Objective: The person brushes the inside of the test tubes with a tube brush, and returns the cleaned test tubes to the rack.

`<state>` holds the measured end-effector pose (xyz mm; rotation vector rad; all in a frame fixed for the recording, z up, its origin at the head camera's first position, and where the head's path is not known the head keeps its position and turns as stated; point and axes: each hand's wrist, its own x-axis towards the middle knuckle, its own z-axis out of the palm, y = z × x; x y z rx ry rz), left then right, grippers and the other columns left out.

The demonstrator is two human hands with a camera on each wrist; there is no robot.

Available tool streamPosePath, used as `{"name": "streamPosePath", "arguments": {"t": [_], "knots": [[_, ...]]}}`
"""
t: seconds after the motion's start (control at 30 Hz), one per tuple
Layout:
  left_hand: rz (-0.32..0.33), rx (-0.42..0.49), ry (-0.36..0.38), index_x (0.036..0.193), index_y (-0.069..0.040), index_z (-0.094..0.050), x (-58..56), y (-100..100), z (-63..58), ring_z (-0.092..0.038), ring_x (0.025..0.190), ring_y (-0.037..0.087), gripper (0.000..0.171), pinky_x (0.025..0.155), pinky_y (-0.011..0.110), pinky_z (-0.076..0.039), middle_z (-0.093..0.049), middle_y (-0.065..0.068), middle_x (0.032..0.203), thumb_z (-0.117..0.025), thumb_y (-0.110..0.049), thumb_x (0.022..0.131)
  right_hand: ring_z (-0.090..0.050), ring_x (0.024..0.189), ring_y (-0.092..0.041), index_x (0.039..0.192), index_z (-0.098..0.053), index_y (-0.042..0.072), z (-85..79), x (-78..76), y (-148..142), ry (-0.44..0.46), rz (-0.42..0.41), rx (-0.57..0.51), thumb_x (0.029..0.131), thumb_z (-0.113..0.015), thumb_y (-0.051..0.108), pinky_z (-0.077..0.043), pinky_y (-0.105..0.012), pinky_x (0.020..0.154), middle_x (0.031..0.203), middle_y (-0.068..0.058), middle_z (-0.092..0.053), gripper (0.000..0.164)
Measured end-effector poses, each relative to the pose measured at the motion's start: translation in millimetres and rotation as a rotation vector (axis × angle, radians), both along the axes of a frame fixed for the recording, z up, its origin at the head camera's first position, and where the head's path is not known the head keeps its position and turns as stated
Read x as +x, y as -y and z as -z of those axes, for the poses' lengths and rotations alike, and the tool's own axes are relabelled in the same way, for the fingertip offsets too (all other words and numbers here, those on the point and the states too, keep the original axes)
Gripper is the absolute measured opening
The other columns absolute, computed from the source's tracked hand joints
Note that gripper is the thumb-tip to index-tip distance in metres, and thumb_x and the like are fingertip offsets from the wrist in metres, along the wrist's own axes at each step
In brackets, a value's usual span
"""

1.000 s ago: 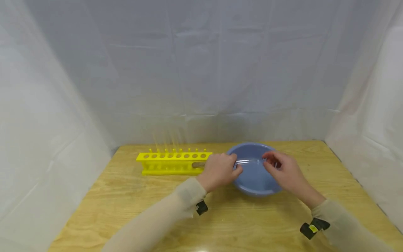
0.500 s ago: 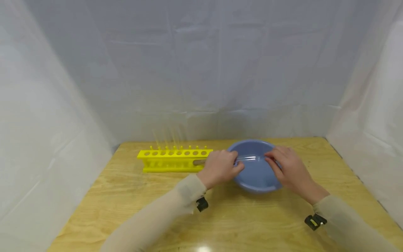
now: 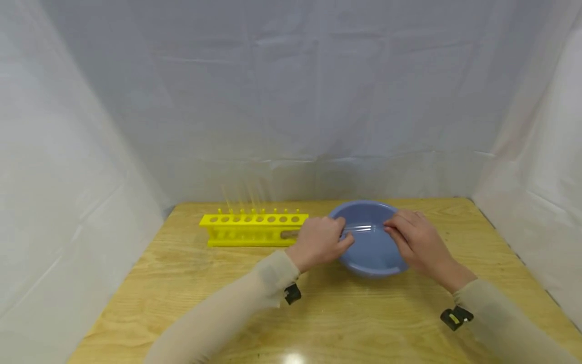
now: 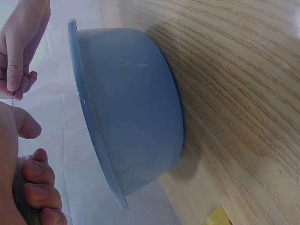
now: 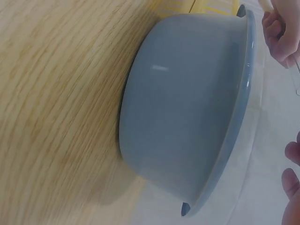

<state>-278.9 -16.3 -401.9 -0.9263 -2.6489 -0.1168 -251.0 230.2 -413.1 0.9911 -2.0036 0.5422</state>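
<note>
My left hand (image 3: 320,242) grips a clear glass test tube (image 3: 361,229), held nearly level over the left rim of a blue basin (image 3: 373,253). The tube's open end points right. Past my left fist sticks out its brownish end (image 3: 289,234), apparently a test tube brush's bristles inside the glass. In the left wrist view, my right hand (image 4: 21,51) pinches the brush's thin twisted wire (image 4: 12,97). Above the basin's right side, the right hand (image 3: 420,247) has thumb and fingertips together. The left fingers hide the tube's middle.
A yellow test tube rack (image 3: 250,221) stands left of the basin, its visible top holes without tubes and slim pegs along the back. Both stand on a wooden table (image 3: 345,318). White sheeting (image 3: 291,101) encloses the back and sides.
My right thumb and fingers have closed together, and that hand has shifted slightly right. The left hand keeps its grip on the tube, nearly still. The head view has tilted slightly.
</note>
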Motion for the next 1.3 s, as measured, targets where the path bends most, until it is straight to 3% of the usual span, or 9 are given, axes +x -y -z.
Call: {"name": "streamPosePath", "arguments": {"t": [0.23, 0.43, 0.53, 0.67, 0.8, 0.97, 1.07, 1.2, 1.3], "knots": [[-0.002, -0.021, -0.007, 0.077, -0.018, -0.055, 0.4, -0.8, 1.0, -0.049, 0.048, 0.011, 0.034, 0.042, 0.029, -0.036, -0.05, -0.006, 0.059, -0.05, -0.044, 0.098, -0.062, 0.083, -0.022, 0.094, -0.067, 0.004, -2.2, -1.2, -3.2, 0.02, -0.005, 0.036, 0.107, -0.049, 0.029, -0.044, -0.036, 0.079, 0.09, -0.005, -0.067, 0.034], [0.007, -0.022, -0.018, 0.077, -0.018, -0.054, -0.8, -0.7, 3.4, -0.049, 0.047, 0.012, 0.034, 0.041, 0.03, -0.036, -0.049, -0.005, 0.059, -0.049, -0.043, 0.099, -0.052, 0.075, -0.01, 0.093, -0.065, 0.009, -6.9, 3.4, -5.3, 0.157, -0.003, 0.051, 0.095, -0.064, 0.005, -0.042, -0.025, 0.071, 0.085, 0.002, -0.061, 0.005], [0.012, -0.019, -0.045, 0.076, -0.018, -0.053, -1.3, -0.7, 4.7, -0.049, 0.047, 0.012, 0.034, 0.041, 0.03, -0.036, -0.048, -0.005, 0.059, -0.049, -0.043, 0.099, -0.046, 0.07, -0.004, 0.091, -0.063, 0.016, -9.6, 6.9, -5.0, 0.3, -0.01, 0.01, 0.091, -0.067, -0.003, -0.039, -0.021, 0.063, 0.081, 0.007, -0.055, 0.02], [0.014, -0.032, -0.062, 0.076, -0.018, -0.053, -0.4, -1.6, 5.8, -0.047, 0.046, 0.013, 0.034, 0.04, 0.03, -0.035, -0.047, -0.005, 0.058, -0.05, -0.044, 0.098, -0.044, 0.063, -0.006, 0.088, -0.062, 0.02, -12.6, 11.1, -5.5, 0.554, -0.026, -0.091, 0.097, -0.061, 0.002, -0.039, -0.024, 0.058, 0.076, 0.007, -0.051, 0.021], [0.01, -0.048, -0.057, 0.077, -0.018, -0.053, 1.5, -3.8, 4.9, -0.048, 0.045, 0.013, 0.035, 0.039, 0.03, -0.035, -0.046, -0.005, 0.057, -0.05, -0.045, 0.098, -0.042, 0.055, -0.013, 0.087, -0.062, 0.014, -18.0, 13.3, -6.4, 0.827, -0.03, -0.202, 0.103, -0.056, 0.012, -0.039, -0.029, 0.054, 0.068, 0.003, -0.047, 0.017], [0.016, -0.059, -0.086, 0.077, -0.017, -0.052, 2.1, -5.7, 4.0, -0.047, 0.044, 0.013, 0.034, 0.038, 0.03, -0.034, -0.044, -0.005, 0.056, -0.05, -0.044, 0.098, -0.031, 0.046, -0.013, 0.088, -0.062, 0.002, -29.1, 12.1, -5.2, 1.16, -0.005, -0.365, 0.104, -0.055, 0.02, -0.035, -0.031, 0.047, 0.056, 0.003, -0.037, 0.025], [0.032, -0.06, -0.129, 0.076, -0.018, -0.05, 2.4, -5.6, 5.7, -0.044, 0.042, 0.011, 0.034, 0.036, 0.029, -0.032, -0.042, -0.006, 0.054, -0.05, -0.043, 0.097, -0.027, 0.046, -0.011, 0.088, -0.06, -0.001, -34.0, 11.3, -4.0, 1.274, -0.018, -0.437, 0.104, -0.055, 0.02, -0.031, -0.03, 0.045, 0.056, 0.003, -0.035, 0.027], [0.052, -0.052, -0.194, 0.073, -0.018, -0.049, 2.9, -6.1, 8.2, -0.04, 0.04, 0.01, 0.033, 0.035, 0.028, -0.031, -0.04, -0.007, 0.053, -0.05, -0.041, 0.097, -0.025, 0.047, -0.009, 0.078, -0.059, 0.006, -35.8, 9.5, -3.3, 1.41, -0.082, -0.544, 0.104, -0.051, 0.017, -0.022, -0.031, 0.046, 0.058, 0.004, -0.035, 0.029], [0.046, -0.058, -0.188, 0.074, -0.018, -0.05, 2.9, -6.1, 8.2, -0.042, 0.04, 0.01, 0.032, 0.036, 0.029, -0.032, -0.042, -0.007, 0.053, -0.05, -0.041, 0.098, -0.027, 0.048, -0.009, 0.075, -0.06, 0.011, -34.5, 8.1, -3.4, 1.48, -0.109, -0.601, 0.104, -0.051, 0.015, -0.02, -0.033, 0.049, 0.061, 0.004, -0.038, 0.031]]}}
